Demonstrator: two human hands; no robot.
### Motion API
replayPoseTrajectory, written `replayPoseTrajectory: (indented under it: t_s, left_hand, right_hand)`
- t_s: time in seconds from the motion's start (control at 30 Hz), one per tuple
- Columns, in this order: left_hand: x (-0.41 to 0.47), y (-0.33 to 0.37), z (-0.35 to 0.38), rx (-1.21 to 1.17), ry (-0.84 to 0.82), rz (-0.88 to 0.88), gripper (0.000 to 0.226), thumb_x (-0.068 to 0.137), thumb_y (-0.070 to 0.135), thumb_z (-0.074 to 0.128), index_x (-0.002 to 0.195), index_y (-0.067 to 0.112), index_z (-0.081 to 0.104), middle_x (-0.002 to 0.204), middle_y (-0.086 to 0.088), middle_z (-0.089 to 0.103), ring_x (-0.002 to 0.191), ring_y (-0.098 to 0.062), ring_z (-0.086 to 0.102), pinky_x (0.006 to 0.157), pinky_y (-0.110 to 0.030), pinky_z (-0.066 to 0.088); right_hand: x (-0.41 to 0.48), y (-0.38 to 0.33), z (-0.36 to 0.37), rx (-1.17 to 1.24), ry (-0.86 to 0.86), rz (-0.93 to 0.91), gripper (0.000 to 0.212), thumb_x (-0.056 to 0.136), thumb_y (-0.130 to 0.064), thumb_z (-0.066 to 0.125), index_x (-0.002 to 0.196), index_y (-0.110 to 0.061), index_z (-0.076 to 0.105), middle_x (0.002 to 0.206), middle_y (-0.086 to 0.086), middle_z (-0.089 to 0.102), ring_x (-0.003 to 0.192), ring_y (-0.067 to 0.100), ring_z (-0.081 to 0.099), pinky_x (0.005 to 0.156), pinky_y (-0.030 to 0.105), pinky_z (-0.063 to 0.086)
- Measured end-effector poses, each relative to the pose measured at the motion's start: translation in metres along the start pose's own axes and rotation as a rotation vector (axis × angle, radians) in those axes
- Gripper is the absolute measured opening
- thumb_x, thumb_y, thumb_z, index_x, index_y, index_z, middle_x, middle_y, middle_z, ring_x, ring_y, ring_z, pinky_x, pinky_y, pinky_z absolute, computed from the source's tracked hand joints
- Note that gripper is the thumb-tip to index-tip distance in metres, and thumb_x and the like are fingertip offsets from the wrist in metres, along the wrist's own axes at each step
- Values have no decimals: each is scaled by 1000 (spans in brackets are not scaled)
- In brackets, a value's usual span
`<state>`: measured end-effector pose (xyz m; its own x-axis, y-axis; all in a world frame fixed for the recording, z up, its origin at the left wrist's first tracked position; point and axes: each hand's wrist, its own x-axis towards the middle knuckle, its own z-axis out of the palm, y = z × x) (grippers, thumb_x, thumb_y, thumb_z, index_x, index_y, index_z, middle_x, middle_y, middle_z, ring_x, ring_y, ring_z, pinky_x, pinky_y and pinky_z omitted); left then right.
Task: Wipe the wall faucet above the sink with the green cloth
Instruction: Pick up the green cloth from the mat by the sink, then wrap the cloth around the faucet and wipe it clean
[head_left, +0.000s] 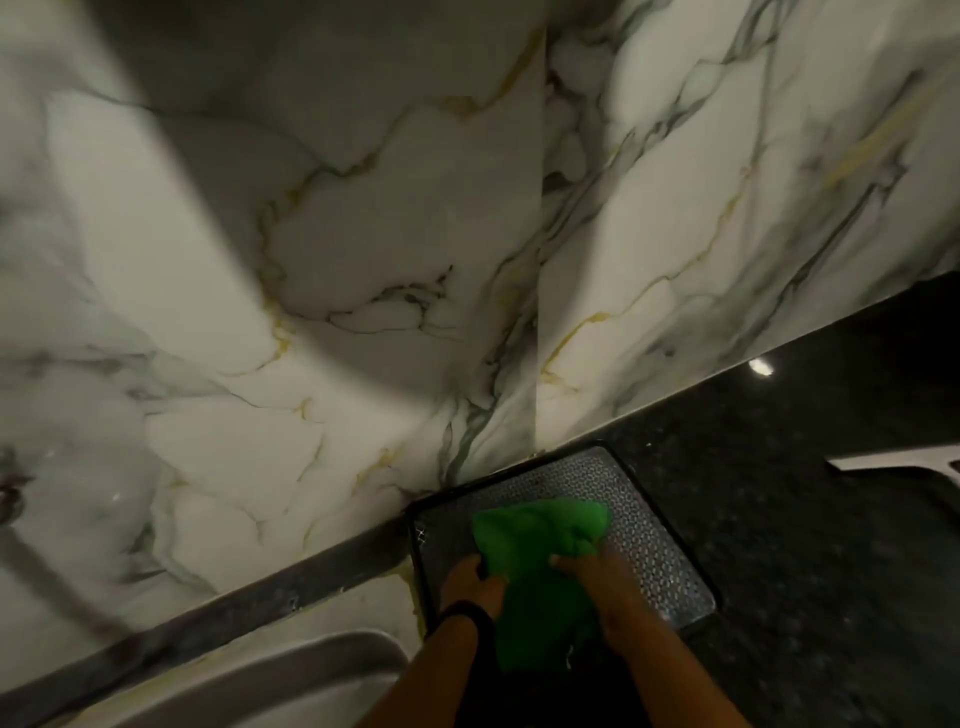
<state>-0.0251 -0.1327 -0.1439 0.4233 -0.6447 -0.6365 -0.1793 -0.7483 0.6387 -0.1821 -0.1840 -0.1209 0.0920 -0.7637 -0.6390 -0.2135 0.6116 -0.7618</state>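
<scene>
The green cloth (540, 566) lies bunched over a dark perforated tray (644, 514) at the lower middle of the head view. My left hand (470, 584), with a dark band at the wrist, grips the cloth's left edge. My right hand (608, 587) presses on and holds its right side. A blurred metal fitting on the wall at the far left edge (9, 493) may be the wall faucet; it is mostly out of frame. The steel sink's rim (291, 670) curves along the bottom left.
White marble wall tiles (363, 260) with grey and gold veins fill most of the view. A dark speckled countertop (831, 519) runs to the right, with a white object (898, 462) at its far right edge.
</scene>
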Motion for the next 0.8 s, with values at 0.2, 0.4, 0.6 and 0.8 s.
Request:
replayPoseTrajectory:
  t_s: [0.2, 0.4, 0.6, 0.8]
  left_hand:
    - [-42, -10, -23, -124, -32, 131, 38, 84, 0, 63, 123, 2, 64, 124, -17, 66, 117, -31, 61, 103, -41, 50]
    - [-139, -26, -133, 224, 246, 526, 39, 83, 16, 57, 121, 25, 63, 123, -2, 63, 115, -20, 60, 100, -26, 46]
    - [-225, -12, -368, 659, 1006, 1198, 36, 77, 21, 57, 111, 21, 68, 120, -6, 65, 114, -25, 57, 95, -38, 46]
    - [-236, 38, -545, 1389, 1395, 1148, 46, 80, 30, 52, 120, 14, 67, 140, -20, 55, 134, -42, 45, 106, -51, 35]
  right_hand:
    - [-53, 11, 3, 420, -293, 242, 67, 73, -20, 74, 128, 11, 52, 117, 40, 60, 105, 50, 60, 101, 55, 45]
    - [-144, -21, 55, -91, -230, -236, 45, 94, 12, 35, 137, 18, 24, 150, 38, 17, 143, 38, 25, 118, 37, 10]
    - [-261, -77, 203, -57, 78, -682, 16, 80, -8, 72, 94, -14, 70, 95, 13, 73, 87, 26, 67, 85, 38, 51]
    - [-323, -109, 392, -688, -187, -913, 63, 82, -9, 49, 143, -13, 35, 151, 10, 38, 132, 29, 44, 109, 37, 38]
